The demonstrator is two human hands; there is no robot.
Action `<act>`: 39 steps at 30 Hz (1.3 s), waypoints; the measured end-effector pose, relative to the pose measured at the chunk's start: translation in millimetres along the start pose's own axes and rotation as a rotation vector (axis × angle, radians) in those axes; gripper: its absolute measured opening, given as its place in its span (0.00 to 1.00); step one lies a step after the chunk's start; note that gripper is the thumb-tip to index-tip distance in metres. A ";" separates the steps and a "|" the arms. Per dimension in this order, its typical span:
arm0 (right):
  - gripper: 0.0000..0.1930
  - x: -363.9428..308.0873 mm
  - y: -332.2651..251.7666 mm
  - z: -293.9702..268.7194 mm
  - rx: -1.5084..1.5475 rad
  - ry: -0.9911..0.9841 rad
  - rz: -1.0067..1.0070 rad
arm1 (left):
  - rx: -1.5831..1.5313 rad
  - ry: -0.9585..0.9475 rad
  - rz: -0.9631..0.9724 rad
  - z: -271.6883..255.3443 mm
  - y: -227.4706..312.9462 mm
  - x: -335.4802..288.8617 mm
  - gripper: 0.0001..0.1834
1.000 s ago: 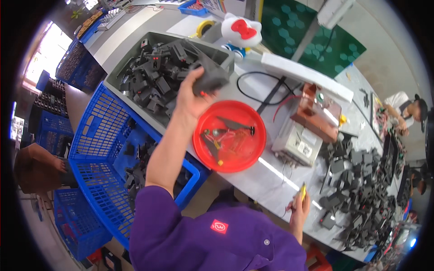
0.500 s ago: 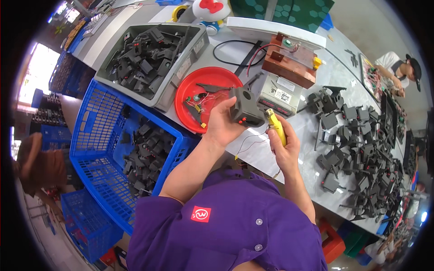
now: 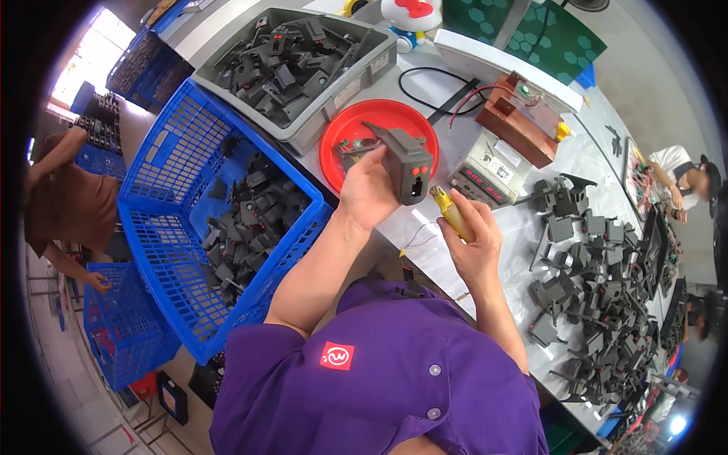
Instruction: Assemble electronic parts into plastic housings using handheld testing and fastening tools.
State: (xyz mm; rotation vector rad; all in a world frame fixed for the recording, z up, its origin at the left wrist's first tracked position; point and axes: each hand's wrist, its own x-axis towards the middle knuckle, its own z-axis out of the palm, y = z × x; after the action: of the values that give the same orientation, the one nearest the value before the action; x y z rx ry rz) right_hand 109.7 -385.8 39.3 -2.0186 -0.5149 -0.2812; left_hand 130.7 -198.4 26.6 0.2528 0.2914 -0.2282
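The grey housing (image 3: 410, 168) is clasped in the left hand (image 3: 368, 194), the right hand (image 3: 478, 244) curled around a yellow tool (image 3: 453, 217).

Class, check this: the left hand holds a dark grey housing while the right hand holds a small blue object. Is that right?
Not quite: the head view shows the small object in the right hand is yellow, not blue. The left hand holds a dark grey housing.
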 end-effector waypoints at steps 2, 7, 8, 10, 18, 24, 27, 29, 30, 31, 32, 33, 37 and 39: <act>0.22 0.5 -1.5 2.2 0.003 -0.018 -0.034 | 0.085 0.028 0.049 -4.2 -0.9 -1.1 0.24; 0.22 -1.2 -13.0 2.0 0.038 -0.135 0.010 | -0.035 0.097 0.108 -9.9 -6.6 -9.5 0.20; 0.22 -3.9 -12.6 2.4 0.111 -0.169 0.028 | -0.032 0.113 0.101 -10.7 -8.9 -13.6 0.20; 0.19 -11.1 -11.5 4.1 0.233 -0.231 0.035 | -0.033 0.080 0.159 -17.2 -17.4 -23.1 0.20; 0.17 -64.7 2.8 -42.6 0.420 -0.524 0.112 | -0.087 0.141 0.331 -28.8 -107.0 -80.2 0.18; 0.19 -101.3 13.7 -62.7 0.442 -0.726 0.141 | -0.139 0.260 0.505 -49.7 -159.2 -140.5 0.18; 0.19 -111.9 19.4 -67.6 0.454 -0.719 0.109 | -0.131 0.260 0.527 -50.6 -169.0 -157.8 0.18; 0.19 -114.2 13.4 -71.6 0.472 -0.738 0.175 | -0.146 0.283 0.539 -50.5 -172.3 -162.4 0.19; 0.19 -115.4 13.6 -71.4 0.468 -0.741 0.170 | -0.152 0.296 0.546 -50.9 -173.6 -163.5 0.19; 0.20 -116.9 15.5 -70.4 0.471 -0.750 0.158 | -0.158 0.308 0.553 -51.5 -174.1 -164.8 0.19; 0.20 -117.4 17.5 -69.5 0.470 -0.757 0.147 | -0.164 0.304 0.554 -52.0 -174.0 -165.3 0.19; 0.20 -116.8 17.7 -68.1 0.463 -0.759 0.144 | -0.169 0.308 0.550 -52.6 -172.7 -166.2 0.18; 0.19 -114.5 23.4 -53.5 0.406 -0.751 0.081 | -0.165 0.267 0.561 -65.0 -162.7 -164.6 0.17; 0.19 -118.4 17.5 -61.4 0.337 -0.787 0.127 | -0.203 0.328 0.556 -61.0 -165.1 -170.9 0.17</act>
State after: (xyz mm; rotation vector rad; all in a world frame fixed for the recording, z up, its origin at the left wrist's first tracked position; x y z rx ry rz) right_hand 14.5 -475.2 7.1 -1.7625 -0.8422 0.6680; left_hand -86.6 -305.7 -11.8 0.1610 0.5520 0.3952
